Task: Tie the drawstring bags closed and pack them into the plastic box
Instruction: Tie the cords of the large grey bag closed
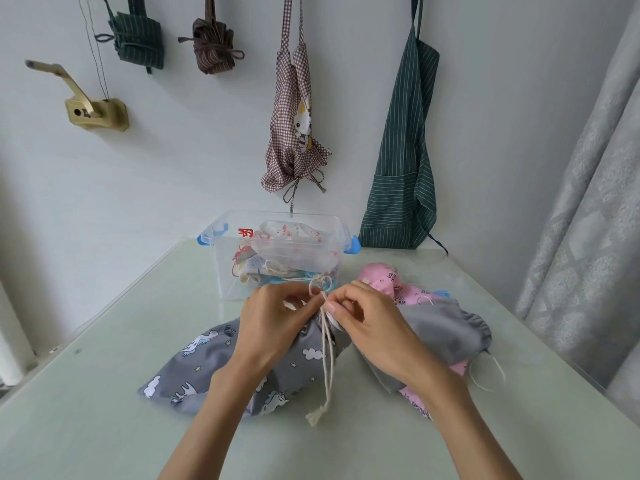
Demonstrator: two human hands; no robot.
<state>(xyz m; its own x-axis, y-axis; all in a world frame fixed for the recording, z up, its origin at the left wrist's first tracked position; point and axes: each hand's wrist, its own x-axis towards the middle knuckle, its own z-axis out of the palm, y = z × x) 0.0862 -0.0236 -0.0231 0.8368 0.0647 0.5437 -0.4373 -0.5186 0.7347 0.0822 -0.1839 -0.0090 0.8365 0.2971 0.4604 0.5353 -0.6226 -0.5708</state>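
Note:
A grey drawstring bag with a unicorn print (214, 372) lies on the table in front of me, its gathered neck pointing away. My left hand (273, 323) grips the neck and pinches the cream drawstring (327, 358). My right hand (367, 323) pinches the same cord at the neck, where a loop stands up. The cord's two tails hang down over the bag to a knotted end. To the right lie a plain grey bag (446, 330) and a pink printed bag (391, 282). Behind the hands stands a clear plastic box (221, 261) with blue latches, holding several tied bags.
The pale green table (104, 393) ends at a wall behind the box. Aprons and folded cloths hang on the wall, among them a green striped apron (405, 168) and a checked one (294, 126). A grey curtain (588, 237) hangs at the right.

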